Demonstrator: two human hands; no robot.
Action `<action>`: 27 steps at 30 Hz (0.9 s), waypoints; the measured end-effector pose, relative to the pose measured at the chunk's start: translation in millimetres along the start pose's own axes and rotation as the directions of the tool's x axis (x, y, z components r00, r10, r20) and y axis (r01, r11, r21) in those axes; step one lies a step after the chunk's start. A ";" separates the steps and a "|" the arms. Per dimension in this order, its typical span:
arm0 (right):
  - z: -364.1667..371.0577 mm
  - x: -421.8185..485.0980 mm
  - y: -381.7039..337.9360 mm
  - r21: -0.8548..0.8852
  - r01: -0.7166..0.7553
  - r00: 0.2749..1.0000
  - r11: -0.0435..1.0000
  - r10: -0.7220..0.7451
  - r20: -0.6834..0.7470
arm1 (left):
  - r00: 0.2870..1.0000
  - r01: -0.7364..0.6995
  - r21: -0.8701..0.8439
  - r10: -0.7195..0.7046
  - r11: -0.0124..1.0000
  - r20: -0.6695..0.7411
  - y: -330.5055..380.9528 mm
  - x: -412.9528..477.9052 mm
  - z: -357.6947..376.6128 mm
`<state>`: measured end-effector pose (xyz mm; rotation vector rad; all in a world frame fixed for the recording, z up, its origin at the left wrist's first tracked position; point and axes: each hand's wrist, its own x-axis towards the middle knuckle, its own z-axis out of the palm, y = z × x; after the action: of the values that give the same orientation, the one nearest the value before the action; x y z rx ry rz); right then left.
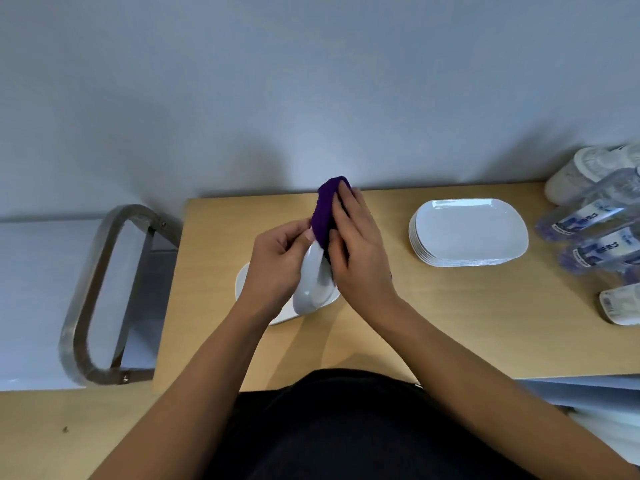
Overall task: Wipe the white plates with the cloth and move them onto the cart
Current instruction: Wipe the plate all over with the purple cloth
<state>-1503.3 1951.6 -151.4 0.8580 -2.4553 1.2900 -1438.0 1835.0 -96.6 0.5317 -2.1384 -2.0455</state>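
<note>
My left hand (277,261) holds a white plate (313,278) tilted on edge above the wooden table (398,306). My right hand (356,251) presses a purple cloth (325,209) against the plate's far face. Beneath the held plate lies another white plate (242,282), flat on the table and partly hidden by my left hand. A stack of several white plates (467,232) sits to the right. The metal cart (104,289) stands at the table's left end, its handle frame toward me.
Several plastic water bottles (595,220) lie at the table's right end. A grey wall runs behind the table. The cart's pale top surface (31,299) extends left.
</note>
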 end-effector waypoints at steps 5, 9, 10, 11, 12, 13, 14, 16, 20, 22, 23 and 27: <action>-5.8 21.8 15.4 0.134 -0.237 0.970 0.962 0.241 -0.015 | 0.999 0.023 0.030 -0.023 0.999 0.022 -0.9 5.1 -1.7; -5.5 5.8 9.1 0.130 -0.018 1.000 0.991 0.016 0.020 | 1.000 0.022 -0.002 -0.022 1.000 0.008 -2.1 14.4 -6.8; -2.4 0.3 8.6 0.117 0.051 0.998 0.992 -0.056 0.037 | 1.000 0.029 -0.030 -0.028 0.999 0.006 -2.3 15.5 -7.5; 0.5 -2.9 9.1 0.099 0.101 0.993 0.990 -0.106 0.051 | 0.999 0.036 -0.050 -0.036 0.998 0.004 -3.1 16.3 -7.8; 2.9 -3.1 11.7 0.083 0.120 0.991 0.989 -0.125 0.054 | 0.999 0.042 -0.053 -0.042 0.998 0.006 -4.2 17.0 -8.1; 4.6 -0.8 15.4 0.071 0.101 0.994 0.992 -0.105 0.045 | 0.999 0.046 -0.038 -0.046 0.998 0.006 -5.8 17.8 -8.0; 5.9 2.6 18.1 0.062 0.042 0.999 0.997 -0.044 0.029 | 0.999 0.047 -0.017 -0.047 0.999 0.007 -7.2 18.3 -8.0; 7.6 10.9 23.8 0.062 -0.127 0.992 0.990 0.127 0.009 | 0.999 0.049 0.010 -0.049 0.999 0.007 -9.0 18.7 -6.7; 10.6 17.8 35.8 0.072 -0.323 0.946 0.943 0.320 0.053 | 0.999 0.046 0.017 -0.046 0.999 -0.024 -8.9 20.1 -6.0; 11.9 14.3 39.1 0.051 -0.394 0.915 0.917 0.387 0.116 | 0.997 0.054 -0.012 -0.054 0.998 -0.051 -8.2 22.1 -6.8; 12.8 11.5 40.1 0.035 -0.425 0.897 0.904 0.416 0.150 | 0.997 0.056 -0.019 -0.057 0.998 -0.058 -7.9 22.8 -6.7; 14.5 -1.3 36.4 0.007 -0.516 0.832 0.857 0.499 0.243 | 0.995 0.048 -0.032 -0.050 0.998 -0.081 -9.4 23.4 -4.0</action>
<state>-1523.1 1956.3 -184.8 0.3851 -2.9772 1.5225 -1456.9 1823.0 -108.9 0.6584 -2.0652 -2.0401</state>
